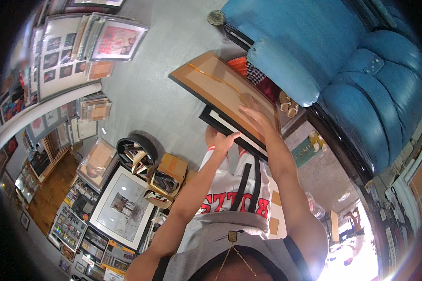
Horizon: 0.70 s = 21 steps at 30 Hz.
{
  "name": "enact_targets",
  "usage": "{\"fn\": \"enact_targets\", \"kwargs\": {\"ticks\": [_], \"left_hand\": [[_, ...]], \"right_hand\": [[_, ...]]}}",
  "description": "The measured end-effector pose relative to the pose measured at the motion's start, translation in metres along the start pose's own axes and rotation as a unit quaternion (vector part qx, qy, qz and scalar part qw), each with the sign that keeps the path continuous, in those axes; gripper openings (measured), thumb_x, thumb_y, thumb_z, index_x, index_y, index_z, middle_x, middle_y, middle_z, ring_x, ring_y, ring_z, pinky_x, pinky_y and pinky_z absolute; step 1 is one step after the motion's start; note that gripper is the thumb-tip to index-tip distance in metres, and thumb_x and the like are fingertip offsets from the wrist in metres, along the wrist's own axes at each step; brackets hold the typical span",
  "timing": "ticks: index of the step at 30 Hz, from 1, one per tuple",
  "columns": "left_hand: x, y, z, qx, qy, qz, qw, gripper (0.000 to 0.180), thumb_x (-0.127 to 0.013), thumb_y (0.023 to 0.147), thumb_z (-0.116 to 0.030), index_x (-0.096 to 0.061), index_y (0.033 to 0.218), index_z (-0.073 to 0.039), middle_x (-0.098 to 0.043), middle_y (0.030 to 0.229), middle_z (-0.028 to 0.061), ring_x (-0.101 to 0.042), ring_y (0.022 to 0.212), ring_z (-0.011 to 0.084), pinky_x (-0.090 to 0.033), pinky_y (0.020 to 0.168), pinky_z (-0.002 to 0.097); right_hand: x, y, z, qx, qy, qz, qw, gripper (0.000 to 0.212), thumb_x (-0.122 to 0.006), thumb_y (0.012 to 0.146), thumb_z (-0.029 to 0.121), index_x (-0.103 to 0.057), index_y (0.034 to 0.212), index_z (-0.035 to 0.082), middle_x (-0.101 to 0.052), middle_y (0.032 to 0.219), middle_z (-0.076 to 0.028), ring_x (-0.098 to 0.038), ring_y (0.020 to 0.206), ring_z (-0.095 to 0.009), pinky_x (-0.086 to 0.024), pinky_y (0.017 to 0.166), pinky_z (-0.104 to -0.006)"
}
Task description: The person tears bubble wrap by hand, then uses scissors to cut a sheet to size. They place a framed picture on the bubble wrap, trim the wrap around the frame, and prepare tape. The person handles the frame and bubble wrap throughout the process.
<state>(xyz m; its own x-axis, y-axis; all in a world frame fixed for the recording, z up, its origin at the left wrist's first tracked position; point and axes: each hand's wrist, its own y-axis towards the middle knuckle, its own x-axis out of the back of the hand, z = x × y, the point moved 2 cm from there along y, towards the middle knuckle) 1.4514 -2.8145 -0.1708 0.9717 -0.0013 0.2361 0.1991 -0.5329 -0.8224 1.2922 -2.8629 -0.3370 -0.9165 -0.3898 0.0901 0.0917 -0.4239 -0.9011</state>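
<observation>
A large picture frame leans in front of me, its brown backing facing up and a yellow cord lying across it. Against its near side is a second frame with a black edge and a white strip. My left hand grips this black frame's near edge, thumb on top and the other fingers partly hidden beneath. On the brown backing, close to the cord's end, lies my right hand, fingers stretched out.
A blue leather sofa stands at the right, with sandals beside it. Sleeved prints fill racks at the left. A black round bin, a cardboard box and a framed picture sit at the lower left.
</observation>
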Motion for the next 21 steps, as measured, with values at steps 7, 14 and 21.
{"fn": "enact_targets", "kwargs": {"ticks": [7, 14, 21], "left_hand": [[-0.004, 0.009, 0.017, -0.012, -0.053, 0.02, 0.998, 0.047, -0.08, 0.066, -0.021, -0.063, 0.106, -0.003, -0.066, 0.086, 0.0086, -0.061, 0.068, 0.0196, -0.05, 0.06, 0.0317], [-0.016, 0.034, 0.054, -0.115, -0.082, 0.014, 0.99, 0.059, -0.081, 0.065, -0.02, -0.056, 0.116, -0.006, -0.061, 0.086, 0.005, -0.058, 0.075, 0.0153, -0.047, 0.071, 0.0318], [-0.028, 0.054, 0.07, 0.154, 0.094, 0.081, 0.98, 0.05, -0.076, 0.066, -0.047, -0.069, 0.084, -0.001, -0.065, 0.074, 0.0113, -0.064, 0.07, 0.0264, -0.049, 0.067, 0.0362]], "right_hand": [[-0.005, -0.04, 0.065, 0.017, 0.107, 0.075, 0.991, 0.071, -0.073, 0.075, 0.042, -0.052, 0.127, -0.002, -0.056, 0.124, -0.017, -0.054, 0.114, -0.026, -0.041, 0.095, -0.0369], [-0.01, -0.087, 0.112, 0.142, -0.062, 0.096, 0.983, 0.092, -0.083, 0.061, 0.04, -0.042, 0.131, -0.004, -0.053, 0.125, -0.021, -0.051, 0.117, -0.029, -0.04, 0.098, -0.0395], [0.029, -0.098, 0.117, 0.178, -0.335, 0.037, 0.924, 0.119, -0.087, 0.045, 0.041, -0.029, 0.141, -0.001, -0.041, 0.136, -0.028, -0.042, 0.126, -0.039, -0.035, 0.105, -0.043]]}}
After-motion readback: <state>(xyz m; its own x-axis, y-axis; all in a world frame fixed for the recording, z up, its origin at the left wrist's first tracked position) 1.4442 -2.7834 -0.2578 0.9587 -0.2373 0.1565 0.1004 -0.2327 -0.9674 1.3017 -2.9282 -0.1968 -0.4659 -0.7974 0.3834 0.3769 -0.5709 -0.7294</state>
